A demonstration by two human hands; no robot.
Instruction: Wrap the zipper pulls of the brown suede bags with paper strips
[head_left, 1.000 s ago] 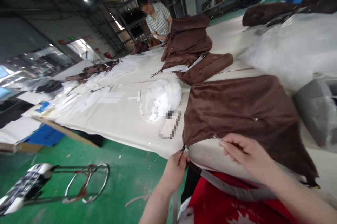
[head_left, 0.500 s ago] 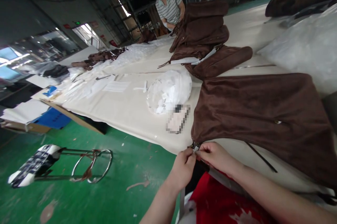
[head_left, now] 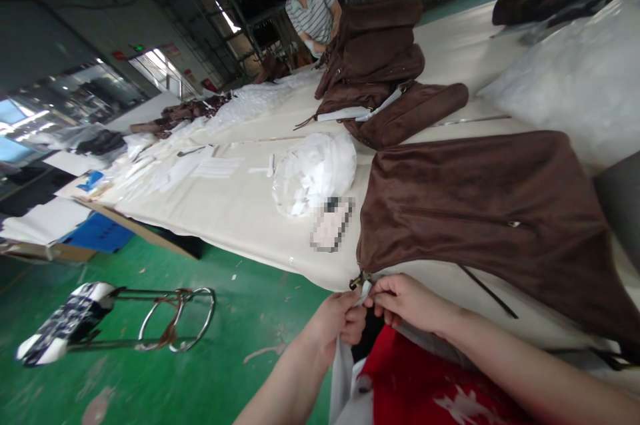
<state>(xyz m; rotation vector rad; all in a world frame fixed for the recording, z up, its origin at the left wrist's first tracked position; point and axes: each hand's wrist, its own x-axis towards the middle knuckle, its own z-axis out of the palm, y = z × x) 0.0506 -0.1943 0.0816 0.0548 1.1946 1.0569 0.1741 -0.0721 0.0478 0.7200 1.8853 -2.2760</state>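
Observation:
A large brown suede-like bag (head_left: pixel 475 192) with a small zip lies on the cream table (head_left: pixel 235 212). At its near left corner, by the table edge, is a metal clasp (head_left: pixel 356 280). Just below the clasp, my left hand (head_left: pixel 340 322) is closed on a pale strip (head_left: pixel 343 368) that hangs down below it. My right hand (head_left: pixel 403 302) pinches at the upper end of this strip, close beside the left fingers. The strip runs up between both hands toward the clasp; its exact attachment is too small to tell.
Beyond lie a clear plastic bag of white pieces (head_left: pixel 315 175), a pixelated flat object (head_left: pixel 331 225), and stacked brown bags (head_left: pixel 380 45). A person (head_left: pixel 313 5) stands across the table. Plastic wrap (head_left: pixel 565 72) is at right, a metal-legged stool (head_left: pixel 75 318) at left.
My left hand has moved slightly left and down, and more of the pale strip shows between and below the hands. The clasp is now more visible. The view has shifted a little.

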